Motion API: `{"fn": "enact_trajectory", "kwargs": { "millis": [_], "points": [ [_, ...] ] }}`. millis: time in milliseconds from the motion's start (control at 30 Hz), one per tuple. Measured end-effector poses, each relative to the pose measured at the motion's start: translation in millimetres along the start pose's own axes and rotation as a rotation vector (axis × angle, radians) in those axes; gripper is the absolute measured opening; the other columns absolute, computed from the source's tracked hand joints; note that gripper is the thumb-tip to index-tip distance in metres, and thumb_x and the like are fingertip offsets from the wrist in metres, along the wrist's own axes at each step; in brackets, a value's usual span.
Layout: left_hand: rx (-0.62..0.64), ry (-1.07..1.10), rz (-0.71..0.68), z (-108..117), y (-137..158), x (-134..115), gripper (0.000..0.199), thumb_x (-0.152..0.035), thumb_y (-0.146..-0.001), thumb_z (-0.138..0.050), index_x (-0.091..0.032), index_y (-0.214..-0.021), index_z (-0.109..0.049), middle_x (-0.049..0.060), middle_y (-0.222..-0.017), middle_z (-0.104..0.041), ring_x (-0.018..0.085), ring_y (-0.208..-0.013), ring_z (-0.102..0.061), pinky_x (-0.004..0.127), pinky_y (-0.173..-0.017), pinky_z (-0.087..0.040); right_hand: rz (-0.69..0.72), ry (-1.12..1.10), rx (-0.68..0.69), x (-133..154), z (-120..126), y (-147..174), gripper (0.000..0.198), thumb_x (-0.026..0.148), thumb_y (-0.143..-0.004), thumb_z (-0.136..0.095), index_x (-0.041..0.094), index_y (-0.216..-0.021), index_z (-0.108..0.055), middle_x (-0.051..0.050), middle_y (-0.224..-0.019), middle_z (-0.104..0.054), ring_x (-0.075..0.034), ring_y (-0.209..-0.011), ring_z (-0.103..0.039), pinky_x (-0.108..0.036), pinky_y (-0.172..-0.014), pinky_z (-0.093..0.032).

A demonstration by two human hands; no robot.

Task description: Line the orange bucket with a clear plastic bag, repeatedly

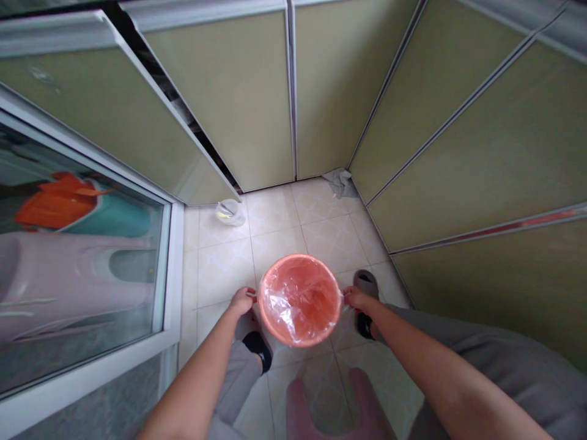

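A round orange-pink plastic bin (297,256) is between my legs in the lower middle of the view. Clear, shiny plastic bag (293,302) film lines its inside, crinkled and catching the light. At the bin's left side, my left hand (242,300) has its fingers closed in a pinch by the rim. My right hand (360,298) pinches at the opposite side, where a bit of clear film shows by the fingertips. Whether the fingers also touch the rim is hard to tell. The bin's lower part is hidden.
A pink plastic stool (297,409) stands at the bottom edge. A small clear container (230,212) and a grey cloth (340,182) lie by the cabinet doors (224,85). A glass door (172,275) is on the left, and my slippered feet flank the bin.
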State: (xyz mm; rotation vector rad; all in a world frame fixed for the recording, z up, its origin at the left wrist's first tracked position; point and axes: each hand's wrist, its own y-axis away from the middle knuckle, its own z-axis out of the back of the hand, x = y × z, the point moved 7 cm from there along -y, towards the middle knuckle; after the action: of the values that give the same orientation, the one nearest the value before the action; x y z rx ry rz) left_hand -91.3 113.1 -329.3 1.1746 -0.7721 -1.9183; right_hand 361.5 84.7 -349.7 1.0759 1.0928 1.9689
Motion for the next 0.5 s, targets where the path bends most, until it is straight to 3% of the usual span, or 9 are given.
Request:
{"fn": "enact_trajectory", "kwargs": {
  "millis": [67, 133, 200, 267, 333, 400, 433, 500],
  "points": [
    [-0.029, -0.006, -0.031, 9.6, -2.7, -10.2, 0.023, -0.014, -0.058, -0.078, -0.021, -0.075, -0.064, -0.001, -0.055, -0.060, 0.020, -0.058, -0.059, 0.028, -0.059, -0.039, 0.018, -0.044, -0.022, 9.6, 11.1, 1.8, 0.042, 0.027, -0.071, -0.075, 0.024, -0.112, -0.070, -0.006, -0.097, -0.071, -0.020, -0.081, -0.063, -0.029, -0.067, -0.047],
    [-0.041, 0.000, -0.056, 24.4, -2.9, -25.5, 0.020, -0.018, -0.061, -0.078, -0.021, -0.077, -0.066, 0.000, -0.058, -0.062, 0.019, -0.056, -0.058, 0.027, -0.057, -0.037, 0.093, -0.084, -0.128, 35.6, 33.3, 8.4, 0.052, 0.031, -0.073, -0.072, 0.025, -0.125, -0.066, -0.008, -0.109, -0.071, -0.023, -0.093, -0.064, -0.030, -0.073, -0.049],
    [-0.042, 0.008, -0.085, 38.0, 2.4, -41.2, 0.020, -0.019, -0.062, -0.077, -0.021, -0.080, -0.067, 0.000, -0.061, -0.065, 0.017, -0.053, -0.056, 0.026, -0.054, -0.036, 0.239, -0.082, -0.362, 73.7, 61.0, 26.8, 0.046, 0.033, -0.079, -0.066, 0.022, -0.123, -0.066, -0.010, -0.109, -0.071, -0.023, -0.096, -0.063, -0.030, -0.077, -0.049],
    [0.001, -0.017, -0.117, 42.4, 14.5, -51.5, 0.023, -0.022, -0.063, -0.078, -0.021, -0.083, -0.068, 0.001, -0.062, -0.067, 0.016, -0.050, -0.054, 0.025, -0.051, -0.033, 0.444, -0.059, -0.577, 114.5, 72.6, 58.0, 0.031, 0.034, -0.085, -0.058, 0.019, -0.111, -0.068, -0.010, -0.102, -0.071, -0.023, -0.094, -0.062, -0.030, -0.080, -0.047],
    [0.096, -0.066, -0.123, 34.3, 31.5, -51.7, 0.028, -0.028, -0.063, -0.080, -0.021, -0.088, -0.071, 0.001, -0.061, -0.068, 0.016, -0.048, -0.055, 0.023, -0.049, -0.030, 0.664, -0.040, -0.562, 148.7, 50.4, 86.5, 0.023, 0.036, -0.090, -0.054, 0.020, -0.099, -0.069, -0.010, -0.094, -0.072, -0.023, -0.090, -0.063, -0.029, -0.081, -0.047],
    [0.193, -0.111, -0.101, 18.8, 48.9, -43.1, 0.033, -0.033, -0.062, -0.082, -0.022, -0.092, -0.072, 0.000, -0.058, -0.067, 0.016, -0.046, -0.054, 0.022, -0.048, -0.029, 0.783, 0.024, -0.337, 169.2, -1.3, 99.8, 0.020, 0.034, -0.093, -0.055, 0.020, -0.091, -0.070, -0.009, -0.089, -0.074, -0.023, -0.087, -0.064, -0.029, -0.080, -0.047],
    [0.222, -0.122, -0.097, 11.1, 56.1, -38.0, 0.033, -0.033, -0.061, -0.083, -0.022, -0.090, -0.073, -0.001, -0.056, -0.065, 0.016, -0.045, -0.053, 0.022, -0.048, -0.029, 0.763, 0.084, -0.202, 172.3, -32.6, 98.8, 0.018, 0.032, -0.092, -0.057, 0.020, -0.088, -0.070, -0.009, -0.091, -0.075, -0.023, -0.088, -0.066, -0.029, -0.081, -0.048],
    [0.255, -0.122, -0.116, -2.5, 65.7, -30.0, 0.024, -0.031, -0.061, -0.082, -0.021, -0.080, -0.072, -0.002, -0.052, -0.063, 0.014, -0.045, -0.051, 0.023, -0.048, -0.031, 0.593, 0.208, 0.026, 165.6, -91.2, 83.6, 0.012, 0.030, -0.086, -0.068, 0.020, -0.090, -0.073, -0.011, -0.095, -0.077, -0.026, -0.092, -0.070, -0.032, -0.083, -0.051]
  ]
}}
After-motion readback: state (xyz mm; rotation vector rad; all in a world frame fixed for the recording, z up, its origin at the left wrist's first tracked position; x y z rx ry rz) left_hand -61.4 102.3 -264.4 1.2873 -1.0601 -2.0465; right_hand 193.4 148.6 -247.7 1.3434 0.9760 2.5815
